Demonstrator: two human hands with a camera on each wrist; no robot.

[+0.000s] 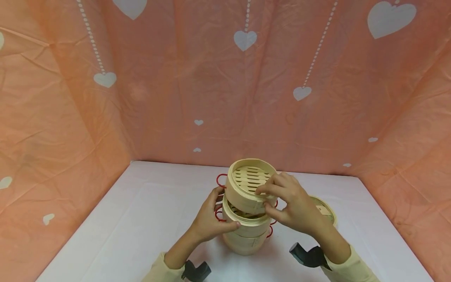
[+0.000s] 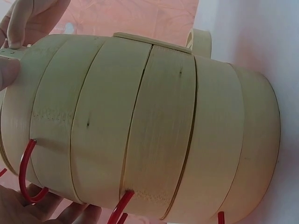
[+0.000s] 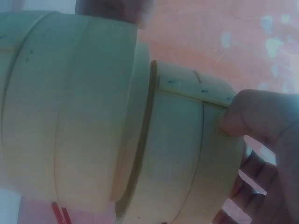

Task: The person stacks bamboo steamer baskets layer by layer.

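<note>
A stack of round bamboo steamer baskets (image 1: 244, 243) stands on the white table. On top, a slotted bamboo steamer basket (image 1: 239, 197) sits tilted, a gap showing at its front edge above the tier below. My right hand (image 1: 294, 203) pinches this top basket's right rim, thumb outside and fingertips over the inner edge; the right wrist view shows the thumb on its wall (image 3: 177, 140). Around the left side of the stack, my left hand (image 1: 208, 221) grips, with its thumb across the front of the tier below and its fingers partly hidden behind. Red handles (image 2: 25, 172) loop from the baskets' sides.
Behind the right forearm, a round woven bamboo lid (image 1: 327, 211) is partly hidden on the table. A pink cloth with white hearts (image 1: 245, 40) walls the table's back and sides. Black camera mounts (image 1: 310, 256) are strapped at both wrists.
</note>
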